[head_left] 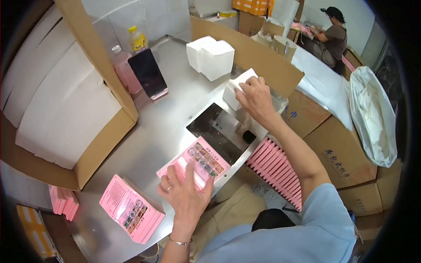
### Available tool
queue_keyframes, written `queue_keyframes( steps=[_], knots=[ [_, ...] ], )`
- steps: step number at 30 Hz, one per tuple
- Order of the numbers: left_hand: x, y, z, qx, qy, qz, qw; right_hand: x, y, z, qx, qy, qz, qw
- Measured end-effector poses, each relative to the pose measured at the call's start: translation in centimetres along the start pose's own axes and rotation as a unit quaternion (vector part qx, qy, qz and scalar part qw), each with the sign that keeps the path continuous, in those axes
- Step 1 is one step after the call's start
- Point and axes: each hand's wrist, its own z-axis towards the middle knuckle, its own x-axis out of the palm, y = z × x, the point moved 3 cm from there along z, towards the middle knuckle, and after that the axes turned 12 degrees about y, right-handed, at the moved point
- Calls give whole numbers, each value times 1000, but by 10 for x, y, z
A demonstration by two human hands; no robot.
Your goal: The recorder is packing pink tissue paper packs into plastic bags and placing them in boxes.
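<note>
The left hand (186, 195) lies flat with its fingers spread on a pink packet (194, 163) at about 6 o'clock on the shiny metal desk (166, 118). The right hand (256, 100) reaches up toward 1 o'clock and its fingers are bent around a white stack of tissues (237, 90), holding it just above a dark machine slot (218, 127) in the desk. A pile of pink packets (130, 209) sits at 8 o'clock, near the left hand but not touching it. A row of more pink packets (278, 168) stands on edge at 4 o'clock, below the right arm. Two white tissue blocks (210, 57) sit at 12 o'clock. A dark phone (148, 73) leans at 11 o'clock, next to a pink bottle (124, 68) and a yellow bottle (137, 39). A big cardboard box (105, 144) full of white sheets fills the left side. Another person (331, 37) sits far off at 2 o'clock.
</note>
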Motion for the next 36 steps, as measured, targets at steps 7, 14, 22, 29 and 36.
queue_keyframes(
  steps=[7, 14, 22, 29, 36],
  knots=[
    [-4, -2, -1, 15, 121, -34, 992, 8, -9, -3, 28, -23, 121, 992],
    [12, 3, -9, 100, 93, -158, 978, -15, 46, -27, -88, -44, 80, 992],
    [6, -2, -12, 76, 86, -137, 984, -3, -2, -9, -11, -166, 37, 985],
    [7, 2, -15, 83, 88, -132, 984, 13, 9, 0, 26, -104, 71, 992],
    [9, -4, -12, 88, 56, -123, 987, 13, -2, 5, 49, -73, 117, 989]
  ],
)
